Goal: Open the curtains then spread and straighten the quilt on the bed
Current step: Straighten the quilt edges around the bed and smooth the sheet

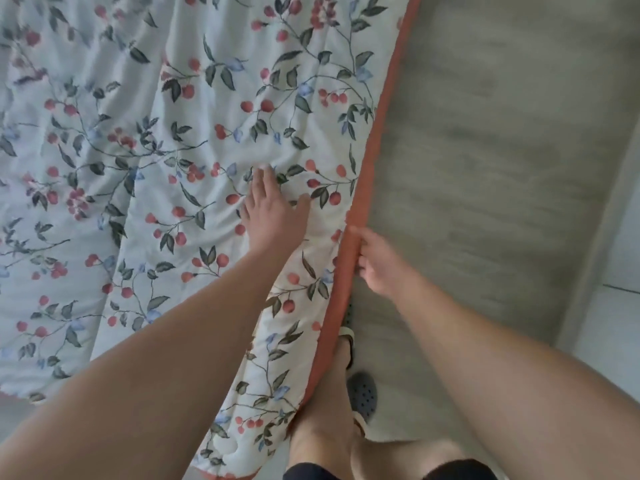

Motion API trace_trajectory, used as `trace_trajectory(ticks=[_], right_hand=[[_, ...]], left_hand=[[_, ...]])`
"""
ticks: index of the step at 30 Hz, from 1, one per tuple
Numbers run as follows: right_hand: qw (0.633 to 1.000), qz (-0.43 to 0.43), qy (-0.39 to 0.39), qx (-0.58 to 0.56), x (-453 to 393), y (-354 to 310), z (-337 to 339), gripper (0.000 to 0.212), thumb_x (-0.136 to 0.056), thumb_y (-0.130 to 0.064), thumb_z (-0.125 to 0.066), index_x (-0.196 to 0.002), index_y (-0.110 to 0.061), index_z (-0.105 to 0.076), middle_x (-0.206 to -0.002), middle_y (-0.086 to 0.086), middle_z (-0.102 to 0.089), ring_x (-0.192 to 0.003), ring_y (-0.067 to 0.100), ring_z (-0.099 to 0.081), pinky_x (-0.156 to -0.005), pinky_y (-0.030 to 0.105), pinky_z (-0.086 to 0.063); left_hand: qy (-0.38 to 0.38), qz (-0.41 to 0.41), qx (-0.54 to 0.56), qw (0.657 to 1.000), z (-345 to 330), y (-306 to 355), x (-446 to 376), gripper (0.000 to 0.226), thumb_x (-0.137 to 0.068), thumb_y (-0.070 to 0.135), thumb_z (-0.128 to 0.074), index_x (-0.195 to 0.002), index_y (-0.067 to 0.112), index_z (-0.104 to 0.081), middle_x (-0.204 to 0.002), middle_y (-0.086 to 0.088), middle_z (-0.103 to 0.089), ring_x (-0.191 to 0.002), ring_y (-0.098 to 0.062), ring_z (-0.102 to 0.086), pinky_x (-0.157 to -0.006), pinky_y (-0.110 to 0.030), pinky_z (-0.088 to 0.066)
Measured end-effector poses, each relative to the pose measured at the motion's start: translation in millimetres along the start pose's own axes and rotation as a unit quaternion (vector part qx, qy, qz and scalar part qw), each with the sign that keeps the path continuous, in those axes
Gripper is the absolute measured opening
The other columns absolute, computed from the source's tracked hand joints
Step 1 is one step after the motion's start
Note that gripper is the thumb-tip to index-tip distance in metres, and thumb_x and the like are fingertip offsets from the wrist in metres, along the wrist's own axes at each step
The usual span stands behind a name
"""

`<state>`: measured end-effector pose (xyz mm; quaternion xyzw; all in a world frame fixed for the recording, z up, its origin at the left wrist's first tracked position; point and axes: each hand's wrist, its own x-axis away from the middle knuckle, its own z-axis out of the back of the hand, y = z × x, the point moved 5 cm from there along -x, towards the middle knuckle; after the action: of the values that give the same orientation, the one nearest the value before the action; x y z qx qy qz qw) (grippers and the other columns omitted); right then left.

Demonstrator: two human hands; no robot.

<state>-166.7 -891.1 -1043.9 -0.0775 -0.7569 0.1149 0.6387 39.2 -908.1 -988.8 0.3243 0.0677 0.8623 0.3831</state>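
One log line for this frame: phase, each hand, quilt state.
phase: straightening quilt | left hand: flat on quilt top | right hand: pinching orange trim | quilt: spread, creased

Quilt [145, 140] top open left of left hand [273, 209], wrinkles only. Floor [485, 168] strip bare beyond right hand [377, 265] at quilt edge. Slippered feet [362, 393] crowd edge below.

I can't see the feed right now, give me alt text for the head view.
The left hand presses flat on a cherry-print quilt while the right hand pinches its orange border at the bedside. The quilt lies spread but wrinkled; grey floor and a grey perforated slipper show below.
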Motion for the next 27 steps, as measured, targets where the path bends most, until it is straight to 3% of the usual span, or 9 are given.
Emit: trace_trajectory(ticks=[5,7,9,12,17,20,22,25,27], right_hand=[[0.998,0.045,0.034,-0.022,-55,-119,3,0.033,-0.098,-0.036,-0.072,-0.124,-0.016,-0.073,-0.112,0.008,-0.081,-0.097,0.026,-0.079,-0.081,0.040,-0.064],[0.996,0.054,0.066,-0.010,-74,-135,21,0.033,-0.096,-0.030,-0.075,-0.125,-0.015,-0.073,-0.114,0.007,-0.081,-0.102,0.026,-0.079,-0.088,0.042,-0.064],[0.995,0.026,0.080,0.052,-82,-133,41,0.032,-0.097,-0.029,-0.076,-0.125,-0.014,-0.073,-0.113,0.007,-0.080,-0.099,0.025,-0.078,-0.085,0.038,-0.063],[0.996,-0.018,0.035,0.083,-86,-149,47,0.027,-0.100,-0.025,-0.071,-0.126,-0.015,-0.071,-0.119,0.008,-0.078,-0.101,0.025,-0.075,-0.084,0.038,-0.059],[0.998,0.043,-0.042,0.015,-101,-269,24,0.039,-0.101,-0.031,-0.068,-0.137,-0.018,-0.066,-0.126,0.002,-0.076,-0.112,0.021,-0.073,-0.085,0.034,-0.056],[0.997,0.068,-0.040,-0.002,-114,-342,34,0.023,-0.103,-0.030,-0.067,-0.124,-0.034,-0.075,-0.128,0.000,-0.076,-0.114,0.021,-0.074,-0.093,0.039,-0.061],[0.998,0.045,-0.031,0.026,-120,-364,49,0.028,-0.105,-0.025,-0.063,-0.121,-0.044,-0.076,-0.126,-0.003,-0.077,-0.109,0.020,-0.074,-0.092,0.039,-0.061],[0.998,0.001,-0.017,0.058,-123,-374,58,0.027,-0.104,-0.020,-0.063,-0.122,-0.035,-0.077,-0.115,-0.006,-0.078,-0.093,0.013,-0.071,-0.083,0.031,-0.058],[0.998,0.006,-0.017,0.059,-127,-408,50,0.019,-0.098,-0.027,-0.071,-0.116,-0.024,-0.076,-0.114,-0.003,-0.078,-0.097,0.015,-0.071,-0.083,0.031,-0.054]], left_hand=[[0.015,-0.018,0.004,1.000,22,49,-55,0.087,-0.102,0.055,-0.046,-0.168,0.021,-0.002,-0.176,0.002,0.000,-0.162,-0.023,0.001,-0.131,-0.047,-0.004],[0.022,-0.025,-0.003,0.999,26,68,-76,0.087,-0.101,0.053,-0.047,-0.168,0.021,-0.002,-0.176,0.003,0.001,-0.162,-0.021,0.001,-0.132,-0.047,-0.004],[0.022,-0.026,-0.016,0.999,26,86,-97,0.087,-0.102,0.054,-0.046,-0.168,0.021,-0.001,-0.176,0.002,0.001,-0.162,-0.021,0.001,-0.131,-0.047,-0.004],[0.018,-0.007,-0.012,1.000,30,113,-128,0.088,-0.101,0.055,-0.047,-0.168,0.022,-0.002,-0.176,0.002,0.001,-0.162,-0.023,0.001,-0.131,-0.049,-0.004],[0.027,0.018,-0.012,0.999,36,171,-179,0.086,-0.102,0.054,-0.046,-0.168,0.023,-0.002,-0.176,0.003,0.004,-0.162,-0.025,0.003,-0.130,-0.052,0.000],[0.028,0.031,0.003,0.999,39,218,-215,0.085,-0.103,0.056,-0.044,-0.168,0.023,-0.001,-0.176,0.001,0.004,-0.162,-0.026,0.004,-0.130,-0.053,0.002],[0.027,0.046,0.008,0.999,40,244,-236,0.085,-0.102,0.056,-0.045,-0.168,0.023,-0.002,-0.176,0.000,0.002,-0.162,-0.029,0.000,-0.130,-0.056,-0.002],[0.028,0.049,0.013,0.998,46,269,-257,0.085,-0.102,0.055,-0.047,-0.168,0.023,-0.003,-0.176,0.001,0.001,-0.162,-0.028,-0.002,-0.130,-0.055,-0.005],[0.032,0.051,0.019,0.998,55,285,-278,0.086,-0.102,0.056,-0.047,-0.168,0.023,-0.003,-0.176,0.000,0.001,-0.162,-0.027,-0.001,-0.130,-0.054,-0.006]])
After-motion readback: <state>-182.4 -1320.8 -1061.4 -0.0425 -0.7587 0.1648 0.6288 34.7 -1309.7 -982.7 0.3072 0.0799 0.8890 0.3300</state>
